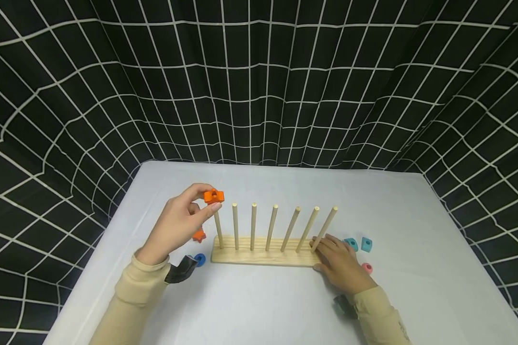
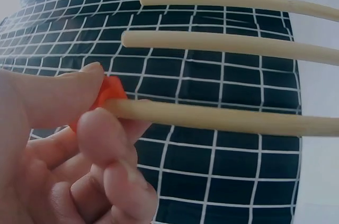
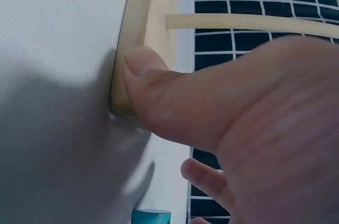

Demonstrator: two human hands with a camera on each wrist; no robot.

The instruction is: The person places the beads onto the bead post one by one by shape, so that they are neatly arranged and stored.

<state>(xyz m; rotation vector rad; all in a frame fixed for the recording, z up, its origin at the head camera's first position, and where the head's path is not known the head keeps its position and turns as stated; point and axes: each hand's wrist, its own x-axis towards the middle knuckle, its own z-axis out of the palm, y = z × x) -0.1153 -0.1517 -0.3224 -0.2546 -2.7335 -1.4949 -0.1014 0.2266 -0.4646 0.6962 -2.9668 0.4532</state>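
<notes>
Clearly, the left hand [image 1: 179, 225] pinches an orange bead [image 1: 218, 197], seemingly touching the peg [image 1: 218, 231] beneath. Rightward, the right hand [image 1: 338, 262] grips the seven-peg base [image 1: 250, 258].

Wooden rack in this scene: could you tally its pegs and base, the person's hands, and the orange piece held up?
Pegs: 7
Base: 1
Hands (left hand, right hand): 2
Held orange piece: 1
Total: 11

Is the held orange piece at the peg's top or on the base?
At the top: the left hand pinches the orange piece by the tip of the leftmost peg, above the wooden base. Whether threaded, I cannot tell.
</notes>
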